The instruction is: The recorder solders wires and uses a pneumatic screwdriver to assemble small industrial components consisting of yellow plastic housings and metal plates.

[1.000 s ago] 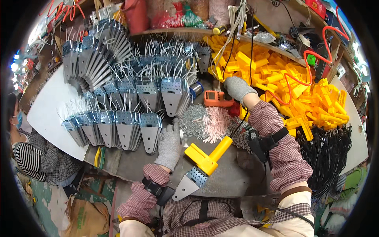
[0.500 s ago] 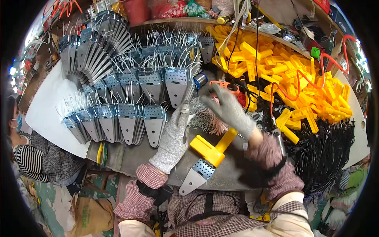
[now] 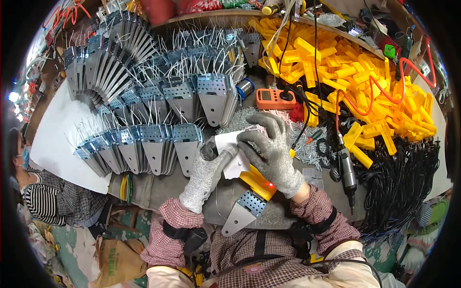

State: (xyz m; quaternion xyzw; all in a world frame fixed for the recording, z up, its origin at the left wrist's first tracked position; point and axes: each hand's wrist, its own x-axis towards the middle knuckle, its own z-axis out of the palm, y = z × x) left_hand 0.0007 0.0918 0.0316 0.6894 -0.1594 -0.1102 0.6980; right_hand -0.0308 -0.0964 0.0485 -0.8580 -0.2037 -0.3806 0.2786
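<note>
Both my hands wear grey gloves and meet over the middle of the bench. Between them is a small white sheet of paper (image 3: 235, 165), which looks thin and creased. My left hand (image 3: 204, 173) grips its left side with the thumb on top. The bent fingers of my right hand (image 3: 273, 153) close on its upper right edge; their tips are partly hidden. Beneath my hands lies a yellow plastic housing (image 3: 258, 185), partly covered by them. A tapered metal plate with a perforated blue end (image 3: 238, 218) joins its lower end, near the bench's front edge.
Stacked metal plates with white wires (image 3: 211, 101) fill the left. Yellow housings (image 3: 355, 86) heap at the right, above black cables (image 3: 403, 192). An orange meter (image 3: 275, 99), a solder spool (image 3: 245, 88), loose screws (image 3: 307, 149) and a power screwdriver (image 3: 347, 173) lie nearby. Someone sits at far left.
My right hand has come down and left from beside the orange meter to the white paper. My left hand has shifted slightly down, and the paper now shows between both hands.
</note>
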